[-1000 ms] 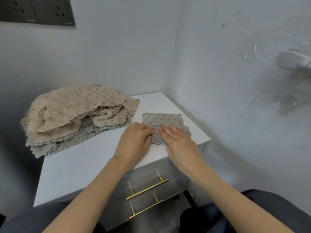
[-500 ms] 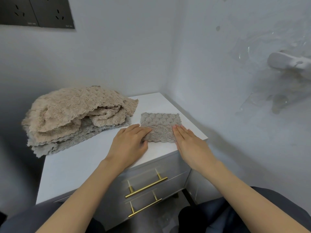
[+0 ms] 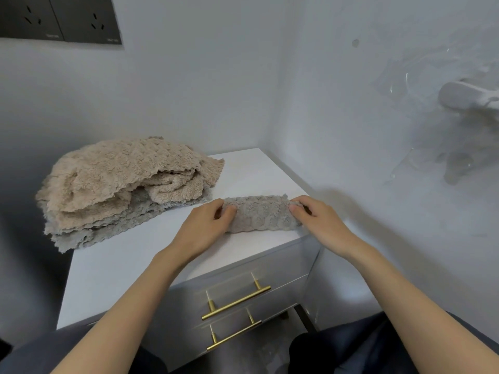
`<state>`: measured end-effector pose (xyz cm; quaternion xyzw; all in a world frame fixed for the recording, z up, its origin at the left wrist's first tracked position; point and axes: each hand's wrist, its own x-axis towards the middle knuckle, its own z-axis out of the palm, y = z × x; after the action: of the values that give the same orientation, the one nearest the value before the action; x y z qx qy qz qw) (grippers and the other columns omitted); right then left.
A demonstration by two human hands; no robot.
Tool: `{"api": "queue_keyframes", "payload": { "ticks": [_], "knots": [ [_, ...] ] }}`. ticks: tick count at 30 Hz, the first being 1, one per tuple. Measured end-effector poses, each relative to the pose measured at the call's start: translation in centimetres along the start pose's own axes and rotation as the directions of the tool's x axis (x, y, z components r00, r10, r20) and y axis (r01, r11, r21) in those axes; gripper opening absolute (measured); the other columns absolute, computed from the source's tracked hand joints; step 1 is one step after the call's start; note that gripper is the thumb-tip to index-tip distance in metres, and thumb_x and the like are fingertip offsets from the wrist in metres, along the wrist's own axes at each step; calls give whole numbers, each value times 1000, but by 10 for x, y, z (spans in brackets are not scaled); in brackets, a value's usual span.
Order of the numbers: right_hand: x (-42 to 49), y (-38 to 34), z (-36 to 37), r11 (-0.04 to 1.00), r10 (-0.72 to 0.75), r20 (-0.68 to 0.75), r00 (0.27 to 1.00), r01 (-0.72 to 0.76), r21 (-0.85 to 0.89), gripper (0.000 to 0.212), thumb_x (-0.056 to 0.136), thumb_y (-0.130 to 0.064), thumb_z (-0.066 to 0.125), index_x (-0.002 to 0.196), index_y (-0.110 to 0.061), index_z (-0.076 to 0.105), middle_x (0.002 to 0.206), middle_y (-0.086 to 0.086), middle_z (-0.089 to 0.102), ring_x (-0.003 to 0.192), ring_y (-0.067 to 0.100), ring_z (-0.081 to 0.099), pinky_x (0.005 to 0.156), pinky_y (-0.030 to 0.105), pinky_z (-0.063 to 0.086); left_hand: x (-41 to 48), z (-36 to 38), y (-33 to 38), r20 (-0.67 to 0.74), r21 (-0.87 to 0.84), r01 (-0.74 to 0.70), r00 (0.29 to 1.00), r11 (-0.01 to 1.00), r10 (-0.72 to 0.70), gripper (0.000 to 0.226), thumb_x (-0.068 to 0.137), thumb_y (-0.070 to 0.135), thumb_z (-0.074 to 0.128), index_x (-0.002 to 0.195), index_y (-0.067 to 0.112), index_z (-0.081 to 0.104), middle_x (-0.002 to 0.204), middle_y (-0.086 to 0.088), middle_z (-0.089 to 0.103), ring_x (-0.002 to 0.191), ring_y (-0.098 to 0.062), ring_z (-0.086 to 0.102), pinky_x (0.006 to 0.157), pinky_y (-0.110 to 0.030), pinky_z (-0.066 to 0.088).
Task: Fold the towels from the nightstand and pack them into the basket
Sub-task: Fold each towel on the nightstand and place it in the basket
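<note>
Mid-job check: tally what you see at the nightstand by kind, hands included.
Small grey towel, held: 1
Unfolded towel pile, beige over grey: 1
Gold drawer handles: 2
Hands: 2, left hand and right hand, both gripping that towel
Total: 6

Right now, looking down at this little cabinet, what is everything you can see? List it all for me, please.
small towel: one, grey, folded into a strip, right front of the nightstand top.
towel pile: one heap, beige over grey, left rear of the top; number of towels unclear.
nightstand: one, white top, grey drawers, in the room corner.
drawer handles: two, gold, on the drawer fronts.
socket panel: one strip, dark, wall at upper left.
wall fixture: one, white, right wall.
left hand: one, grips the small towel's left end.
right hand: one, grips its right end.
</note>
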<state>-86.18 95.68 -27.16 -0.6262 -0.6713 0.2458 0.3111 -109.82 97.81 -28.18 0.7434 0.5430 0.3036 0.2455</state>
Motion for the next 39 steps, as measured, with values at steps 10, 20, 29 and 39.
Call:
{"api": "queue_keyframes", "payload": {
  "ticks": [10,20,29,39],
  "knots": [
    [9,-2,17,976,210,-133,969,-215,-29,26,93,-48,50,94,-23,57,87,-5,65,79,11,58,70,28,41,3,8,-1,-140,154,208,972,966,-187,44,91,45,44,59,16,36,56,3,43,54,-16,41,51,-29,25],
    [7,-15,29,948,-224,-327,918,128,-291,22,87,-1,56,102,-17,58,105,1,53,105,20,44,73,32,41,-2,11,6,-228,169,-79,967,982,117,18,92,16,51,108,21,57,105,2,55,92,-19,52,74,-35,44],
    [-13,-20,38,771,-496,-67,866,404,-493,47,76,11,64,118,-9,68,118,8,68,107,28,65,90,41,53,-13,7,12,-165,389,-304,906,870,390,22,83,-6,58,92,6,74,91,-7,73,86,-32,65,73,-41,52],
    [-23,-5,42,645,-401,166,901,407,-647,58,100,-24,37,153,-16,14,160,4,15,148,23,13,118,29,0,-28,11,2,-35,486,-200,968,851,248,48,95,29,41,143,20,43,147,5,43,133,-19,42,101,-32,40]
  ]
}}
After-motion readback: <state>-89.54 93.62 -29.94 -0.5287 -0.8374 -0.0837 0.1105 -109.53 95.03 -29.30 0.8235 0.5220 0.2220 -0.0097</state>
